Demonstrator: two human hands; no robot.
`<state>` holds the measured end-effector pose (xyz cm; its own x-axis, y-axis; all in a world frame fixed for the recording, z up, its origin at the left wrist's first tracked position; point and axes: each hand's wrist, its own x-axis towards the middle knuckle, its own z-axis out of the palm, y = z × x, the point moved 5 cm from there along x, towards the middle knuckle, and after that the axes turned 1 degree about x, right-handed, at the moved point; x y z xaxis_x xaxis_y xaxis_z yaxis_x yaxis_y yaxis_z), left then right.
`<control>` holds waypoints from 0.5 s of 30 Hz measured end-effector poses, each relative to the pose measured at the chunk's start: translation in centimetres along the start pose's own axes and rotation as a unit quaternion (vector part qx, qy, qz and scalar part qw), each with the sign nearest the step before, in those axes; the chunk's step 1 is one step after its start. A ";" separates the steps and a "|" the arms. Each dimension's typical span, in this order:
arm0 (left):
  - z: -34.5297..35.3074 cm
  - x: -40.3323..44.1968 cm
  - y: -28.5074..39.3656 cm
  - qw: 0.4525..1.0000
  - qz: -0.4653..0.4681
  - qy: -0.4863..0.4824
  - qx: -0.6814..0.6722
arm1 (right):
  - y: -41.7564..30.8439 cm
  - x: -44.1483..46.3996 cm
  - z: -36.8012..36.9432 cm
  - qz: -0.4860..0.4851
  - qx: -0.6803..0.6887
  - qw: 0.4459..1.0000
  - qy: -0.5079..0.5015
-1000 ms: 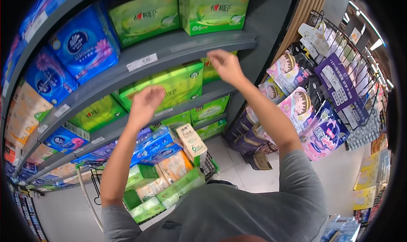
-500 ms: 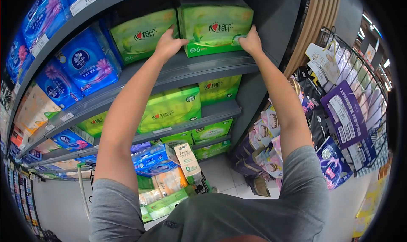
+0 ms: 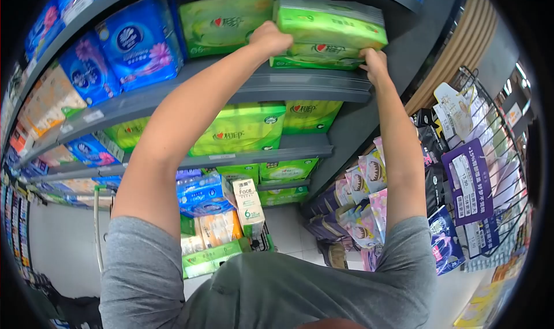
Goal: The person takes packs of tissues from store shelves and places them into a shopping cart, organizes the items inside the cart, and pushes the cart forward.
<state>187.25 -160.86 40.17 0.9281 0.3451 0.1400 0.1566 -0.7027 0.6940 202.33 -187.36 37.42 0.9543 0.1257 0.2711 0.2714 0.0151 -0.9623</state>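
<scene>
A green tissue pack (image 3: pixel 329 29) on the upper shelf is tipped forward, so its top and front both show. My left hand (image 3: pixel 270 40) grips its left side, with the fingertips partly hidden. At its lower right corner, my right hand (image 3: pixel 375 62) is closed on the pack, thumb beneath. Another green pack (image 3: pixel 222 26) stands upright just left of it, behind my left hand. Blue tissue packs (image 3: pixel 138 43) stand further left on the same shelf.
Lower shelves (image 3: pixel 300 153) hold more green packs (image 3: pixel 239 130). Below is a cart with a blue pack (image 3: pixel 202 195), a white-and-green carton (image 3: pixel 249 205) and other packs. On the right, a wire rack (image 3: pixel 501 111) and colourful bags (image 3: pixel 369 173) stand beside wooden slats (image 3: pixel 459 46).
Both hands rose from lower down to the upper green pack and closed on it. The pack has tipped forward since the last frame. The view has shifted a little.
</scene>
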 end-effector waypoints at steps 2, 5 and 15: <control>-0.7 -2.1 0.7 0.999 0.016 0.051 0.011 | -0.6 -0.3 0.1 -0.019 0.047 0.999 -0.008; -1.7 -4.7 0.2 0.987 0.067 0.147 0.017 | -2.9 -2.9 1.0 -0.076 0.166 0.983 -0.006; -11.4 -21.3 -0.8 0.899 0.313 0.288 -0.106 | -7.3 -17.8 4.5 -0.233 0.284 0.930 0.004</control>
<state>163.52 -160.55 44.62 0.4727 0.2308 0.8505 -0.4602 -0.7584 0.4616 182.85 -185.19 39.50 0.7512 -0.0327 0.6593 0.5478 0.5881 -0.5950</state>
